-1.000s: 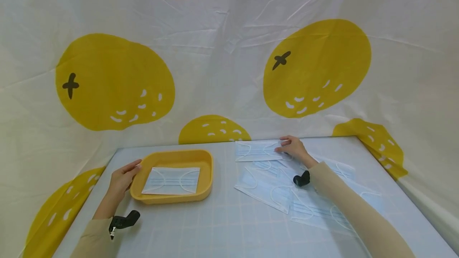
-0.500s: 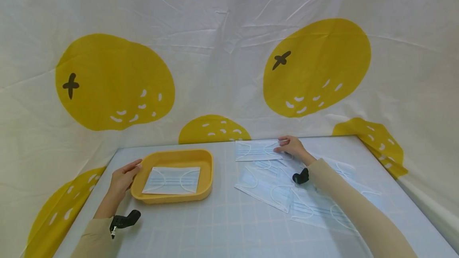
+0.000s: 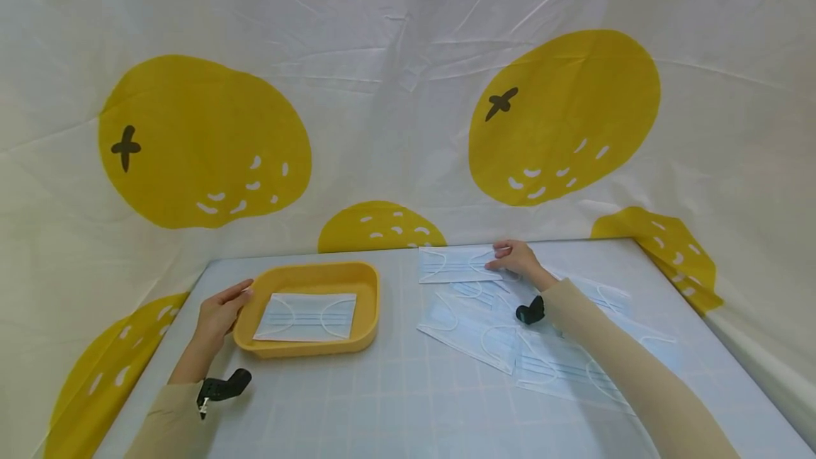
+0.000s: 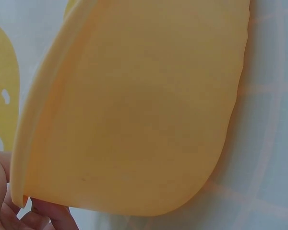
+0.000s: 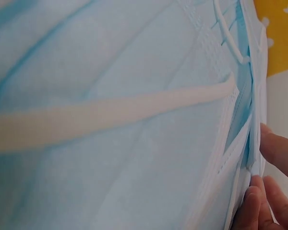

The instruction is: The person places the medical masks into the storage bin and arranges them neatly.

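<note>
My left hand (image 3: 219,314) grips the left rim of a yellow tray (image 3: 372,303); in the left wrist view its fingers (image 4: 53,213) curl under the rim of the tray wall (image 4: 144,143). A pleated blue face mask (image 3: 306,317) with white ear loops lies flat in the tray. My right hand (image 3: 516,261) pinches the right end of another face mask (image 3: 446,265) at the table's far edge. In the right wrist view, thumb and fingers (image 5: 278,148) meet at that mask's edge, behind a nearer blue mask (image 5: 149,167).
Several more face masks (image 3: 474,328) lie overlapping on the right of the table (image 3: 357,409), partly under my right forearm. Behind the table hangs a white curtain (image 3: 395,119) with large yellow fruit shapes. Each wrist wears a small black camera (image 3: 530,311).
Hardly anything differs. Both hands keep their places on the tray and the mask, and the whole head view has shifted slightly.
</note>
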A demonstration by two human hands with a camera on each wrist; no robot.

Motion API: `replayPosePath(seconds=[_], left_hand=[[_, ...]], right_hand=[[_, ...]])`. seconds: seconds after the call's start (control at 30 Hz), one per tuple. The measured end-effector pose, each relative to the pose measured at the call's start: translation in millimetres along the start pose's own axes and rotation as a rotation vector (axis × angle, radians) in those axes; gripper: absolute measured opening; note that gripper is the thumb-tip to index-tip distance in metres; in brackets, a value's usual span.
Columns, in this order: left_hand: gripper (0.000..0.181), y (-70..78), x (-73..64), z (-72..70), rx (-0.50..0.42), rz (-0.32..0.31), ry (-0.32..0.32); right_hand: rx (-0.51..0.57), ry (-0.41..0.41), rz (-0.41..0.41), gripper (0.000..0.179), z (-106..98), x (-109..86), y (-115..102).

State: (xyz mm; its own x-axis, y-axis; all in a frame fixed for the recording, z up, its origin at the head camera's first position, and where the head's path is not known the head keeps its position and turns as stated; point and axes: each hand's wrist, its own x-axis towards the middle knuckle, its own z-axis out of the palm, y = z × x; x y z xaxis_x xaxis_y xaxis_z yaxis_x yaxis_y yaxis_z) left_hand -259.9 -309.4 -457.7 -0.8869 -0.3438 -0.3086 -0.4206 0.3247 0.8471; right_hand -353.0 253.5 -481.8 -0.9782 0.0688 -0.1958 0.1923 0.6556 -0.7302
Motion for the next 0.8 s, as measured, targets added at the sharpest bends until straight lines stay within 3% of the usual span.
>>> replayPosePath(seconds=[0.8], left_hand=[[0.052,0.6,-1.2,1.5,-0.01,-0.023,0.006]], right_hand=[[0.003,0.024,0.014,0.055,3.0,-2.1,-2.5]])
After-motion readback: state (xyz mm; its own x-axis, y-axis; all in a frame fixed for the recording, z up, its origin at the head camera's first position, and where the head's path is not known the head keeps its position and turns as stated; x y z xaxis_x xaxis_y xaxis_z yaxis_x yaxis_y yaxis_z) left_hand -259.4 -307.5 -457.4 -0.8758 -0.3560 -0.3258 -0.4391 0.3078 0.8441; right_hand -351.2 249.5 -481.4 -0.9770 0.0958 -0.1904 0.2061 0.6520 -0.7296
